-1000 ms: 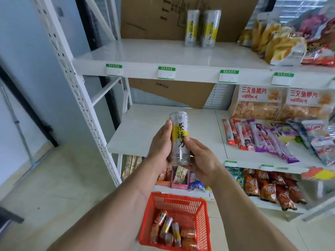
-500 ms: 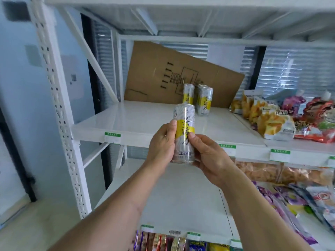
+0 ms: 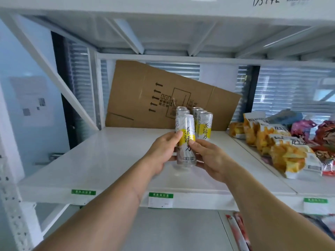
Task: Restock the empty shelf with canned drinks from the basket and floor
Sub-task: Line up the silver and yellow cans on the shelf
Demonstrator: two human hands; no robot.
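hands: left [image 3: 161, 153], right [image 3: 208, 158] | grip can [image 3: 185, 140] | above shelf [image 3: 101, 163]

1. A white metal shelf [image 3: 101, 160] fills the middle of the view, its front edge carrying green-topped price labels [image 3: 160, 200].
2. At the back of the shelf stands a cluster of tall silver and yellow cans [image 3: 204, 124], upright and close together.
3. Behind the cans a flattened cardboard box [image 3: 145, 98] stands on the shelf, tilted, leaning against the back.
4. To the right, orange and white snack bags [image 3: 288, 153] lie in a row, with red and purple packets [image 3: 324, 134] beside them.
5. A lower white shelf [image 3: 172, 232] shows beneath.
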